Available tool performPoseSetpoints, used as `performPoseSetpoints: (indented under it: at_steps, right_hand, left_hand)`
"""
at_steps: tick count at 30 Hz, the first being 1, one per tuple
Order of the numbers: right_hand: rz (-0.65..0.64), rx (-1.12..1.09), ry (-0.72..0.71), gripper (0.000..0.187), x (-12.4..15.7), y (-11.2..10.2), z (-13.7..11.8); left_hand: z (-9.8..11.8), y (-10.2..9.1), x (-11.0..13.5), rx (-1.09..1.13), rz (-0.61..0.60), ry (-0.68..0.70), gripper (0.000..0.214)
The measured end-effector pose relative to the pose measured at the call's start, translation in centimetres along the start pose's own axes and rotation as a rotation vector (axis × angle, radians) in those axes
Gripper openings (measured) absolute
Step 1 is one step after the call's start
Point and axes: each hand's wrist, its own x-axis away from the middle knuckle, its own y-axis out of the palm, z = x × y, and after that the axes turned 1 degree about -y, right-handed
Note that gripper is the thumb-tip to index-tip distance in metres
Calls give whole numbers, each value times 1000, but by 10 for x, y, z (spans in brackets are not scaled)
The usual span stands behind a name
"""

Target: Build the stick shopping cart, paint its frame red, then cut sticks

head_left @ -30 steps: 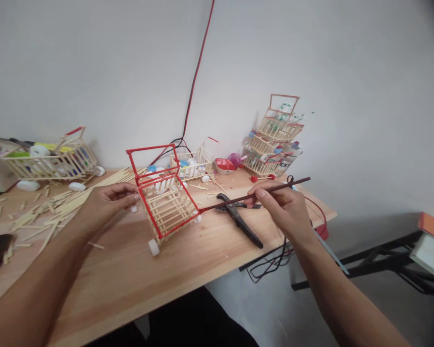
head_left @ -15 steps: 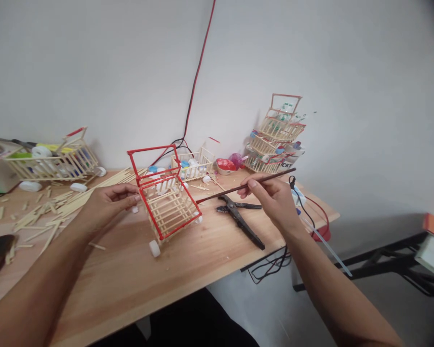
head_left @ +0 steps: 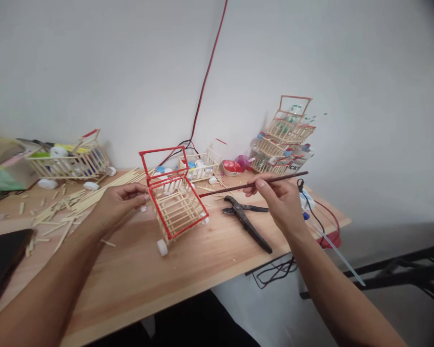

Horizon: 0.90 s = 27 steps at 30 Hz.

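Observation:
A miniature shopping cart made of thin wooden sticks, with a red-painted rim and handle and white wheels, is tilted above the table. My left hand pinches its left side near the handle; the exact grip is partly hidden. Between the thumb and fingers of my right hand is a thin dark paintbrush. Its red tip is at the cart's right rim. Below the brush, black-handled pliers lie on the table.
Loose wooden sticks are scattered at left. Behind stand a filled cart, another small cart, a dish of red paint and stacked carts. A dark flat object lies at the left edge, cables hang at right.
The view has turned slightly left, so everything appears farther right. The brush tip has slid a little along the cart's right rim, away from the front corner. Both hands keep their holds.

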Motion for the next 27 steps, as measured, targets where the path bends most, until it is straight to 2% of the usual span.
performPoseSetpoints:
  at_steps: [5,9,15,18,23,27]
  right_hand:
    - [31,-20,-16,19,-1,11,-5]
    - [26,-44,-15,21,-6,21,0]
    - [35,-5,-18,22,-12,24,16]
    - [70,4,-33,22,-14,27,14]
    - [57,-5,-49,24,-16,39,6]
    - [78,103,-116,21,-13,44,8]
  left_hand:
    - [-8,-3,-3,-32,-16,20,22]
    - [-10,-5,-3,-56,-15,41,20]
    - [0,-1,0,-52,-32,28,25]
    - [4,0,1,-38,-16,15,26]
    - [5,0,1,-33,-10,0,27]
    - [4,-1,1,-41,-15,-9,28]
